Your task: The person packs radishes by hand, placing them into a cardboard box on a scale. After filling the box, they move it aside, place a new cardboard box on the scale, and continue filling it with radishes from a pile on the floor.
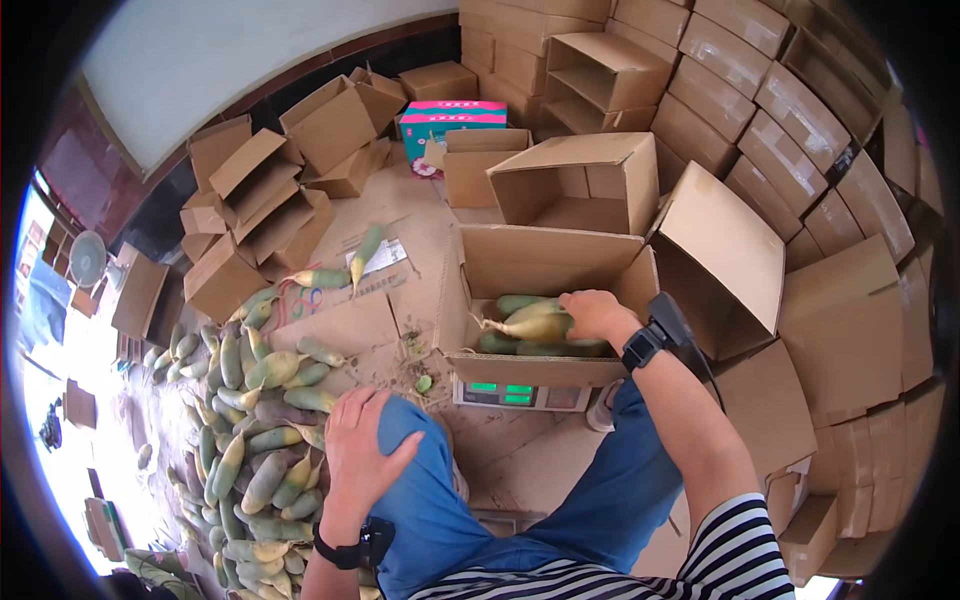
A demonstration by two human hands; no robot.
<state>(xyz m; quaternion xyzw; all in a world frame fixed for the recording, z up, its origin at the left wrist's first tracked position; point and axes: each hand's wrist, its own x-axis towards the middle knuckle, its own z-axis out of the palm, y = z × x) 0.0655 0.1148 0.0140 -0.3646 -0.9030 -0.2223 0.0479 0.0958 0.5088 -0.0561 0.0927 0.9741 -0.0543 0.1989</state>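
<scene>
Striped shirt (560, 582) nearest; my open left hand (362, 450) rests on denim (430, 490). Right hand (598, 317) grips a radish (535, 324) near the carton's (540, 371) right edge.

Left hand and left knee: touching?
Touching. The head view shows the left hand laid over the left knee, thumb spread out across the denim.

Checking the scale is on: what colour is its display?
The display is lit green, seen in the head view.
</scene>
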